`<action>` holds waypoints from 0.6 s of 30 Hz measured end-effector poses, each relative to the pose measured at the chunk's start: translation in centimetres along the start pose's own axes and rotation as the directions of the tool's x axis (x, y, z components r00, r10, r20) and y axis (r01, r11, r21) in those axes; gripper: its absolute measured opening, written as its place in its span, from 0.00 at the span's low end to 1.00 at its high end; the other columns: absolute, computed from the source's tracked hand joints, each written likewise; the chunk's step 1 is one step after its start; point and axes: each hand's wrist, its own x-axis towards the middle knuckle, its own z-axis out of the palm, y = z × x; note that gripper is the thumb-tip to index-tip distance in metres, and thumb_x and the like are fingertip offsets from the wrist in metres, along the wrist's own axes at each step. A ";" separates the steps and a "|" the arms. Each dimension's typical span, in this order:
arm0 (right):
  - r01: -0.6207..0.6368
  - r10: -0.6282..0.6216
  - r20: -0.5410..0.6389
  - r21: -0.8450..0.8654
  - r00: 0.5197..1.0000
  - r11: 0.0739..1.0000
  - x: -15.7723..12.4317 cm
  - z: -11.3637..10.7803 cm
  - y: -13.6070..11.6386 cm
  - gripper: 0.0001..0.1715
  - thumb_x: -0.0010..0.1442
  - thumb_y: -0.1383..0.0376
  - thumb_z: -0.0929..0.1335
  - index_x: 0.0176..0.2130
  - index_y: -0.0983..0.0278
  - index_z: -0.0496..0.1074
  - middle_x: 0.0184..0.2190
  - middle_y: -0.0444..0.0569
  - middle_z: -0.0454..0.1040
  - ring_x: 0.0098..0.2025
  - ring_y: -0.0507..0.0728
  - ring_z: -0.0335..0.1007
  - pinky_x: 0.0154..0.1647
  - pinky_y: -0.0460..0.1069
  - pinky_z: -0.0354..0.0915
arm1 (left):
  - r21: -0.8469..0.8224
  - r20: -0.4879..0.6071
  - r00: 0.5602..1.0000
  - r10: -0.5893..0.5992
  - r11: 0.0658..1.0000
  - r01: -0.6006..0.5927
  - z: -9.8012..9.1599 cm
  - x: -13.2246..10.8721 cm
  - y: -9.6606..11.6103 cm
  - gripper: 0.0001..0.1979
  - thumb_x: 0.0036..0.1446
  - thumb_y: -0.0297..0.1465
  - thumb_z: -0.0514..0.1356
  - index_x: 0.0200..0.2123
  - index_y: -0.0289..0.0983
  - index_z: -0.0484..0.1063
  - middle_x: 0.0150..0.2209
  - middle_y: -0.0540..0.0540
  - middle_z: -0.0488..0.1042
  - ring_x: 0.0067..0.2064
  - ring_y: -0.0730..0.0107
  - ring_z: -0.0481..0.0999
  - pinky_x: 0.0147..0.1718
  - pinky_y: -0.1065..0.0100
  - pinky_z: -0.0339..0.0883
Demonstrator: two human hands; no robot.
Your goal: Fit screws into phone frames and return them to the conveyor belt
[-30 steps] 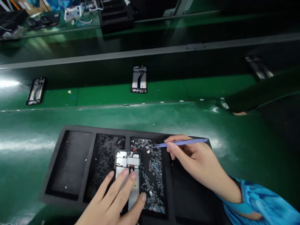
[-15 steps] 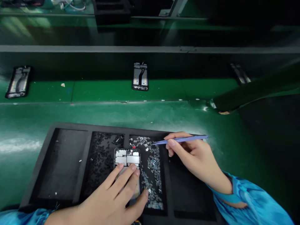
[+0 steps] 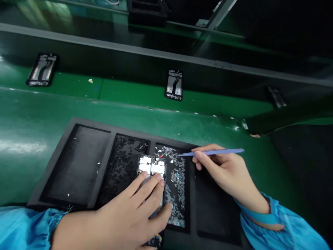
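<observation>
My left hand (image 3: 135,205) lies over an opened phone (image 3: 152,165), fingers on its face and thumb along its right edge. The phone's upper end, with bright metal plates, shows past the fingertips; the middle is mostly covered. A pair of blue-purple tweezers (image 3: 221,151) is pinched in my right hand (image 3: 221,166), its tips pointing left over a compartment of small clear and silvery pieces (image 3: 178,187). Whether the tips hold a piece is too small to tell. Beneath both hands lies a black compartmented tray (image 3: 93,194). A tiny red spot (image 3: 160,156) shows at the phone's top edge.
Small dark pieces (image 3: 125,156) fill another tray compartment. Beyond the green bench (image 3: 104,110), opened phones stand on a green strip: a left one (image 3: 43,71), a middle one (image 3: 174,85) and a right one (image 3: 277,97). A dark slanting object (image 3: 291,118) juts in from the right.
The whole view has tilted and shifted, so the tray and bench items sit differently. My left hand stays on the phone, and the tweezers remain in my right hand over the small pieces.
</observation>
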 end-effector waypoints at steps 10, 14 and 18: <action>0.293 -0.261 0.187 -0.171 0.947 0.941 1.2 -1.2 -2.1 0.22 0.68 0.50 0.66 0.31 0.61 0.77 0.33 0.52 0.82 0.28 0.57 0.77 0.29 0.52 0.73 | -0.035 -0.034 0.999 -0.029 0.999 0.027 0.1 -0.7 0.2 0.38 0.62 0.53 0.58 0.65 0.33 0.62 0.65 0.26 0.64 0.68 0.33 0.60 0.66 0.39 0.50; 0.437 -0.419 0.124 -0.238 0.899 0.867 -1.0 -0.7 -3.9 0.07 0.68 0.60 0.68 0.43 0.57 0.77 0.37 0.50 0.82 0.35 0.60 0.81 0.36 0.55 0.76 | -0.053 -0.132 0.986 -0.097 0.994 0.090 0.7 -1.0 0.3 0.43 0.63 0.59 0.52 0.69 0.34 0.59 0.66 0.24 0.62 0.68 0.27 0.58 0.63 0.33 0.50; 0.503 -0.491 0.114 -0.134 0.864 0.854 -0.5 1.9 -6.2 0.07 0.70 0.64 0.65 0.47 0.56 0.72 0.40 0.51 0.81 0.40 0.59 0.81 0.38 0.53 0.77 | -0.049 -0.144 0.983 -0.116 0.993 0.110 1.0 -1.1 0.4 0.42 0.65 0.58 0.49 0.66 0.30 0.62 0.65 0.23 0.62 0.67 0.25 0.58 0.63 0.31 0.48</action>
